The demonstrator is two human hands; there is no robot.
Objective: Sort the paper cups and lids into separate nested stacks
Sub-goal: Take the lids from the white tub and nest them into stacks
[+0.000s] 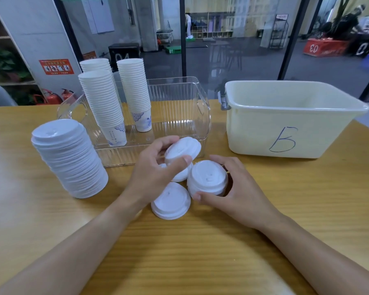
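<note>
White plastic lids are what's left on my feed: left hand (156, 167) pinches one lid (182, 149) between thumb and curled fingers, tilted and lifted above the table (200, 252); right hand (228, 186) wraps thumb and fingers around a short nested stack of lids (208, 178) standing on the wood. One more loose lid (170, 201) lies flat just in front of both hands, and another lid (181, 175) sits half hidden under the left thumb, touching the short stack. Risks as I judge them: the held lid goes on crooked, rim catches instead of seating, and the short stack ends up skewed; cause would be the tilt it carries now. Second risk: the left wrist is close to the loose lid and could knock it away. Third: the tall lid stack (69, 158) at left leans visibly, so a bump to the table or an elbow swing could topple it. Lids look thin, glossy, domed, with a raised sip feature on top; light, so likely slippery against each other. Cups are already nested in three tall cup stacks (102, 103) inside the clear bin (179, 92), bottom cups showing blue print. Cream tub (285, 120) marked with a letter sits at right, interior mostly not visible to me.
</note>
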